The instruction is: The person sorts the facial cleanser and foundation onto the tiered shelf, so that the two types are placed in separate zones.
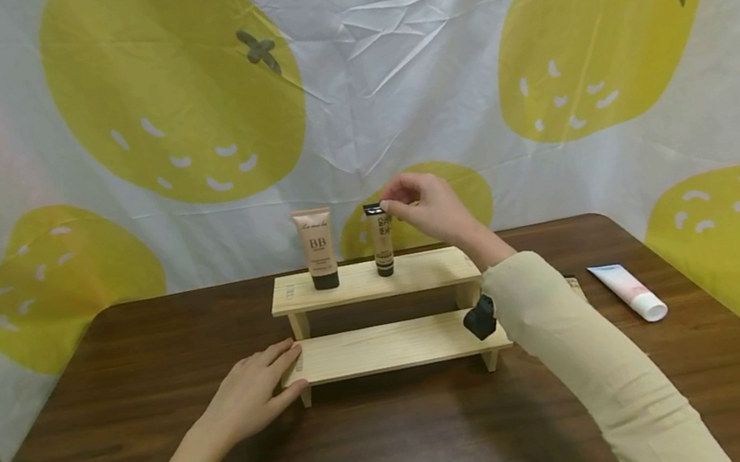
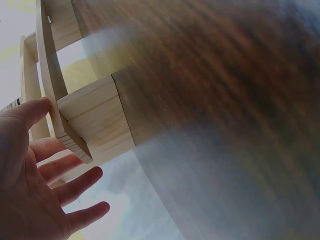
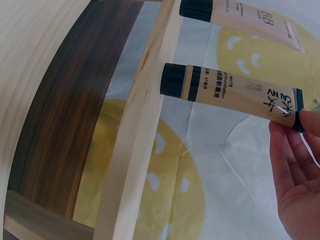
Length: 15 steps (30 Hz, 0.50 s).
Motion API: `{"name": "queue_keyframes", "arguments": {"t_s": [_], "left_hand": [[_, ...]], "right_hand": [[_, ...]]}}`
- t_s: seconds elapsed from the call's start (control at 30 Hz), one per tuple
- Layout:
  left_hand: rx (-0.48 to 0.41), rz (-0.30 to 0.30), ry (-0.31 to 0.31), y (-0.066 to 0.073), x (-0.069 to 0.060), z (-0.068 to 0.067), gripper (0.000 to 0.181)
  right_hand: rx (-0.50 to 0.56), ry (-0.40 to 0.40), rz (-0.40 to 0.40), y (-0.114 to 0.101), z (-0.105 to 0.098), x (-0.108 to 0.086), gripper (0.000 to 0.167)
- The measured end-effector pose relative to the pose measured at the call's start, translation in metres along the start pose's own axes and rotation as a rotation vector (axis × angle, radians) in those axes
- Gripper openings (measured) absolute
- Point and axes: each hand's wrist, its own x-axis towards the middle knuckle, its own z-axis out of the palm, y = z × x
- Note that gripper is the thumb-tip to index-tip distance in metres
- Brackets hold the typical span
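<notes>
Right fingers (image 3: pixel 281 160) pinch a tube (image 3: pixel 240 96), "Foundation" legible only from right wrist; left fingers (image 2: pixel 80 185) splay against a stand (image 1: pixel 391 348).

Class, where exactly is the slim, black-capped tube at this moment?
In the head view, the slim tube is upright, cap down at the upper shelf, just right of the BB tube, its top end pinched by the right hand.

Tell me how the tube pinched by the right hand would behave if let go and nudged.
The tube would probably tip easily, being tall and slim above a narrow black cap. Its body may give when squeezed, since it widens to a flat-looking end.
</notes>
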Motion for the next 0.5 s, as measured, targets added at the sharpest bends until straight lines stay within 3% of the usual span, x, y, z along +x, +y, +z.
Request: {"name": "queue_keyframes", "arguments": {"t_s": [0.5], "left_hand": [[-0.006, 0.000, 0.002, -0.0004, -0.0006, 0.0013, 0.053]], "right_hand": [[0.021, 0.012, 0.001, 0.0059, -0.0085, -0.0058, 0.015]]}}
